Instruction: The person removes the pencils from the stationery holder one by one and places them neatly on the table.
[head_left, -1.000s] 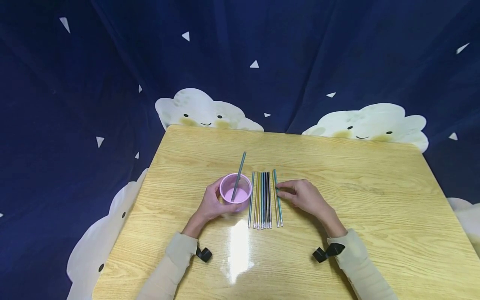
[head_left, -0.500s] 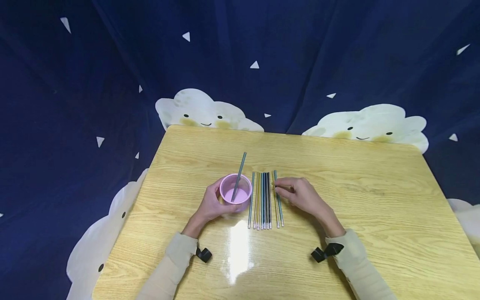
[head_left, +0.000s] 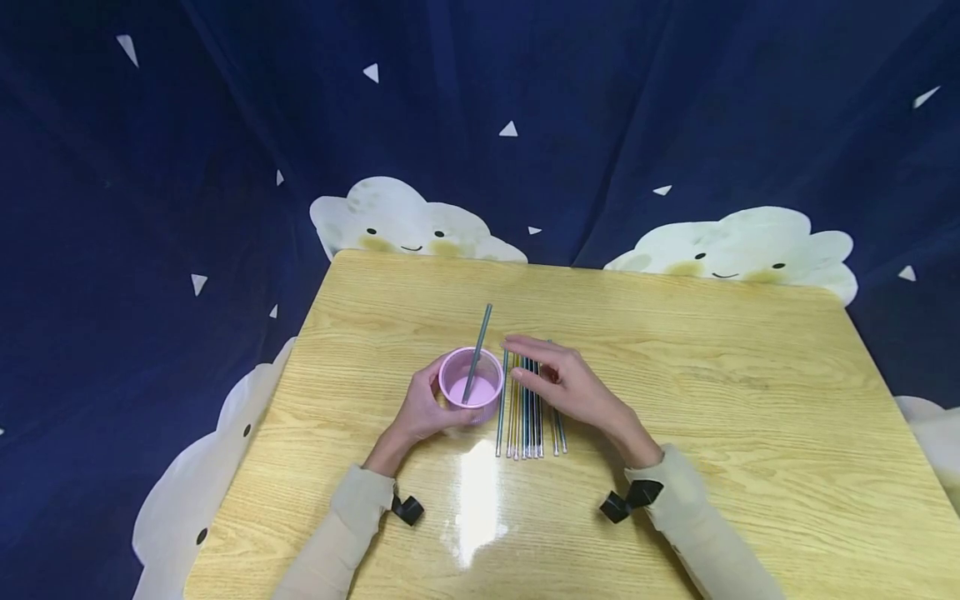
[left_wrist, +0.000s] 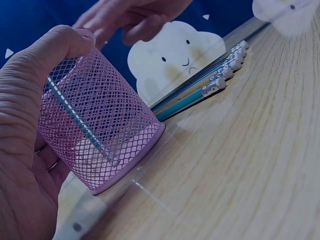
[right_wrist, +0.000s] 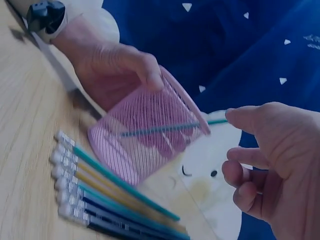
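My left hand (head_left: pixel 422 410) holds a pink mesh pencil cup (left_wrist: pixel 107 110) standing on the table, with the fingers round its side and the thumb by the rim. One teal pencil (head_left: pixel 482 340) leans inside the cup, its upper end above the rim. To the right of the cup lies a row of pencils (head_left: pixel 528 433) in teal, yellow and black, their white eraser ends (left_wrist: pixel 220 83) toward me. My right hand (head_left: pixel 576 385) is above the row with fingers extended and nothing between them. It hides the upper part of several pencils.
The wooden table (head_left: pixel 712 400) has a bright glare patch in front of the cup. Behind it hangs a dark blue cloth (head_left: pixel 450 108) with white triangles and clouds. A black wrist camera (head_left: pixel 630 500) sits on the right sleeve, another (head_left: pixel 407 508) on the left.
My right hand has moved left from the rightmost teal pencil to over the row, its fingers spreading straighter. The left hand and cup have stayed put.
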